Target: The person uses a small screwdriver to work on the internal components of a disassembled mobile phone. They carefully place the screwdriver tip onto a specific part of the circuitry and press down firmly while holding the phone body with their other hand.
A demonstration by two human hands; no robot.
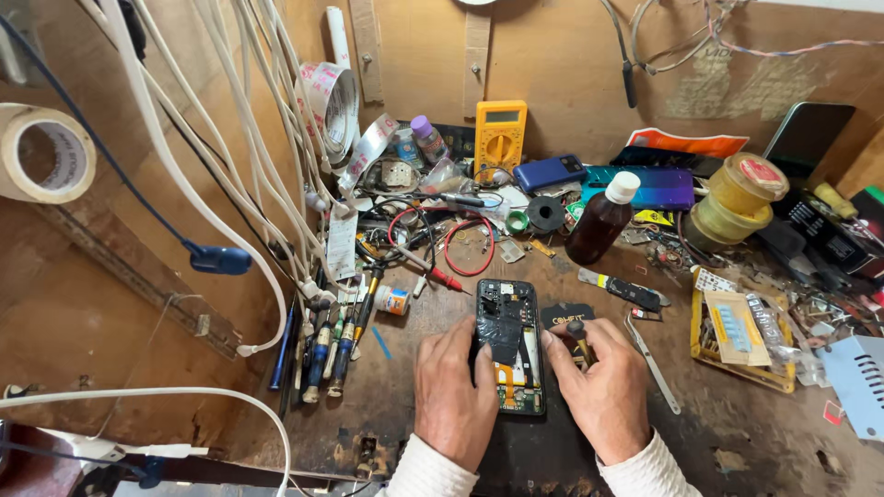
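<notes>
An opened smartphone (509, 342) lies back-up on the dark work mat, its black shielding, orange flex cable and circuit board exposed. My left hand (453, 391) rests against the phone's left edge and steadies it. My right hand (600, 391) grips a small screwdriver (580, 337) with a dark rounded cap, held upright just right of the phone. A black back cover piece (564, 314) lies behind the screwdriver.
A row of screwdrivers (324, 354) lies at left, tweezers (652, 359) at right. Farther back are a yellow multimeter (500, 135), a brown bottle (600, 221), other phones (639, 187), red wires (465, 253), a yellow parts tray (737, 339), tape rolls (44, 152) and hanging white cables (198, 198).
</notes>
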